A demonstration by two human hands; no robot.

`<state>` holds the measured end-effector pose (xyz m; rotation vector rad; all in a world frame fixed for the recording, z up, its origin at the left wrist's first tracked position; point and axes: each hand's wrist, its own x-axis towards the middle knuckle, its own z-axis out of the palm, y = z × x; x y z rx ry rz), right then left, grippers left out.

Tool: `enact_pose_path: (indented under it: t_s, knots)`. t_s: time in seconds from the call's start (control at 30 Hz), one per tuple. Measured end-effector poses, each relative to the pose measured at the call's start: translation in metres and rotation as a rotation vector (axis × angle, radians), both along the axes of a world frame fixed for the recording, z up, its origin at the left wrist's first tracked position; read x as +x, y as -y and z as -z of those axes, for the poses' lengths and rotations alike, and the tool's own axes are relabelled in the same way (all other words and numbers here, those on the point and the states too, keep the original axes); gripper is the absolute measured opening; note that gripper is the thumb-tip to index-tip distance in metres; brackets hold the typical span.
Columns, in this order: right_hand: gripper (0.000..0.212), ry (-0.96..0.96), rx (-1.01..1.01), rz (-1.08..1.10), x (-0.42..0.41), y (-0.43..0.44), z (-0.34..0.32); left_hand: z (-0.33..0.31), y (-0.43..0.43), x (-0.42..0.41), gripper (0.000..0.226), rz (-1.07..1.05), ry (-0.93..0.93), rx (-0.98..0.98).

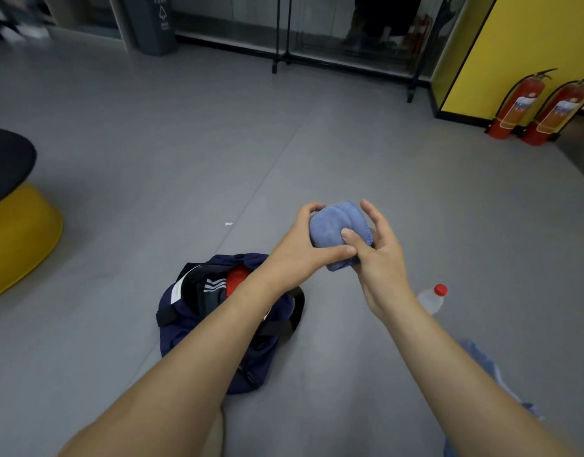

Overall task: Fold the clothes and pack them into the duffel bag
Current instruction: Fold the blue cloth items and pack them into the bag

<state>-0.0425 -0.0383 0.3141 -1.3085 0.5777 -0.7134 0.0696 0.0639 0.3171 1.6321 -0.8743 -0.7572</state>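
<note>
Blue cloth [326,224]: small, folded into a thick pad, held in the air over the floor [152,166], just beyond and to the right of the duffel bag [175,328]. It is probably being squeezed compact so that the fold holds on its way in.

Duffel bag: navy, on the floor, mouth open, with a red garment [236,280] and a dark striped garment [213,286] already inside.

Left hand [300,249]: fingers curled over the cloth's top edge, thumb under it, gripping.

Right hand [383,262]: thumb pressed on the cloth's front, looser fingers behind, pinching.

Also present: red-capped bottle [430,300] and pale blue fabric [482,357], on the floor to the right.
</note>
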Motion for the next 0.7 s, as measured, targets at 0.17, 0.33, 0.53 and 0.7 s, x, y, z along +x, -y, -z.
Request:
enact_pose_path:
  t_s: [0.17, 0.33, 0.53, 0.7]
  knots:
    - [0.048, -0.021, 0.107, 0.003, 0.044, -0.009, 0.021, 0.021, -0.010, 0.044, 0.083, -0.156, 0.125, 0.041]
    - [0.040, -0.218, -0.043, -0.044, 0.086, -0.014, 0.069, 0.050, -0.015, 0.107, 0.078, -0.242, 0.298, 0.233]
    - [0.037, -0.610, -0.322, -0.128, 0.104, -0.019, 0.173, 0.152, -0.056, 0.163, 0.066, -0.397, 0.097, 0.364]
    - [0.034, -0.840, -0.437, -0.241, 0.113, -0.037, 0.248, 0.259, -0.080, 0.169, 0.059, -0.467, -0.101, 0.406]
